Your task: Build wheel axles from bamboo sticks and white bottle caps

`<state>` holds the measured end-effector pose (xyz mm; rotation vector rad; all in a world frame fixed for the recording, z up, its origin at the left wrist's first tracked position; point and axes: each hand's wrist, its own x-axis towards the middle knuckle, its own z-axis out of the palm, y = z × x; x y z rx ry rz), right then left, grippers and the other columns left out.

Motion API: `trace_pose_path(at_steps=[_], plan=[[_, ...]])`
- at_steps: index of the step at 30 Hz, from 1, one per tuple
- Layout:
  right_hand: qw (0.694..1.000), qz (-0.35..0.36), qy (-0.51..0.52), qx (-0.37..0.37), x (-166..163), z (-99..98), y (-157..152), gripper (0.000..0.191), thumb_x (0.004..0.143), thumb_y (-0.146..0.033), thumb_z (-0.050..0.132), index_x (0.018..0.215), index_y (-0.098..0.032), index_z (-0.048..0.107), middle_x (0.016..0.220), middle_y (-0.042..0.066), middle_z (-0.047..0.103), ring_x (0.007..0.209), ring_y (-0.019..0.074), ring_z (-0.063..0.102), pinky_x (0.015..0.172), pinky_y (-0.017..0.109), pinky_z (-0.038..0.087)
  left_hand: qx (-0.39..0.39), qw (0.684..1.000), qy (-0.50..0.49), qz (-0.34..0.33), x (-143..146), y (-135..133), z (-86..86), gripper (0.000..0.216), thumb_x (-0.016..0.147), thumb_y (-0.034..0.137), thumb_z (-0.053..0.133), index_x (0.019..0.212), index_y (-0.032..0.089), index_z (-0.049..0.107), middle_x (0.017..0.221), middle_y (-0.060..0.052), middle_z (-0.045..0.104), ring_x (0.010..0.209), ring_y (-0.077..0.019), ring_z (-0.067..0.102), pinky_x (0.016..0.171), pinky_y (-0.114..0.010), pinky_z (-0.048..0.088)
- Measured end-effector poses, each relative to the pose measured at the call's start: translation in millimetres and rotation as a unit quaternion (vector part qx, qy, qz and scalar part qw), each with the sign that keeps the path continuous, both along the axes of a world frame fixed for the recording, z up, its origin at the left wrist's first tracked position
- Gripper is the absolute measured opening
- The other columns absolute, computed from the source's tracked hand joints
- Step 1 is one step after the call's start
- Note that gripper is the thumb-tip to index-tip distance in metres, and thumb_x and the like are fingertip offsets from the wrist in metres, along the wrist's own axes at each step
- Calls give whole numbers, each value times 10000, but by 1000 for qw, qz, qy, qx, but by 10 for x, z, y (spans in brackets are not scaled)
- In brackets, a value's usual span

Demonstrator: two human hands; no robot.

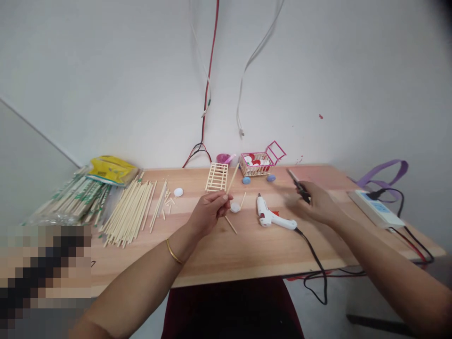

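Wooden stick in left hand; scissors, seemingly, in right hand.

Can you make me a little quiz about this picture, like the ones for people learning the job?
1. What is pinched in the fingers of the left hand?
2. True or false: the white glue gun is lying on the table.
3. Which colour is the top edge of the little stick basket? A) green B) pink C) black

Key: 1. A thin wooden stick. 2. True. 3. B.
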<state>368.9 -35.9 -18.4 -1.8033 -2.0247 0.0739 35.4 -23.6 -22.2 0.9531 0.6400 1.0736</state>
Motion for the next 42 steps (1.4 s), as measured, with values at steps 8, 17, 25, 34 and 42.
trace_pose_path(at_steps=[8, 17, 25, 34, 42], plan=[[968, 230, 71, -69, -933, 423, -267, 498, 713, -182, 569, 1197, -173, 457, 1136, 114, 529, 1066, 275, 515, 919, 422, 429, 19, 1000, -3, -12, 28, -85, 61, 261, 692, 338, 734, 755, 92, 670, 566, 2, 542, 464, -37, 372, 473, -210, 224], [955, 284, 80, -40, -1269, 449, -251, 595, 622, -71, 534, 1199, -190, 447, 1138, 112, 493, 1121, 276, 461, 971, 466, 395, 80, 996, 25, -41, 25, -87, -8, 246, 783, 354, 670, 722, 117, 638, 600, 4, 552, 471, -35, 352, 469, -213, 215], [961, 271, 51, -11, -1354, 421, -245, 594, 620, -88, 548, 1197, -192, 454, 1156, 110, 498, 1100, 277, 453, 972, 451, 385, 172, 976, 133, -3, -10, -62, -51, 235, 811, 362, 617, 754, 136, 653, 643, -5, 586, 516, -60, 402, 504, -210, 301], [968, 248, 6, 30, -1420, 322, -209, 543, 632, -161, 581, 1163, -163, 466, 1100, 131, 530, 1039, 304, 453, 922, 455, 373, 238, 950, 195, 47, -8, -89, -37, 179, 811, 307, 576, 752, 154, 647, 708, -34, 647, 629, -115, 536, 585, -230, 398], [964, 264, 7, 35, -1442, 302, -191, 476, 640, -154, 564, 1103, -186, 462, 1030, 114, 545, 959, 292, 472, 846, 441, 387, 217, 959, 177, 51, -8, -154, 62, 206, 804, 332, 611, 700, 159, 652, 681, -34, 622, 623, -122, 525, 569, -236, 380]])
